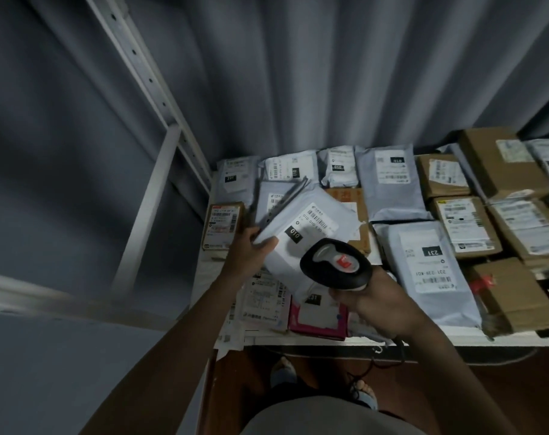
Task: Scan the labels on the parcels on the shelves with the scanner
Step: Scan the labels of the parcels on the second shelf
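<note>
Left hand (251, 248) fingers pinch soft grey polybag (301, 233); right hand (379, 304) grips rounded black scanner (335, 265).

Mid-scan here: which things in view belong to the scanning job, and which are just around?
In the job:
scanner in the right hand
white mailer held by the left hand
other labelled parcels on the shelf

Just around:
grey curtain
shelf upright

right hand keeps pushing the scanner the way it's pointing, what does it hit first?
Likely the white mailer in the left hand, near its label; the right hand aims the scanner there. Depth is unclear.
</note>
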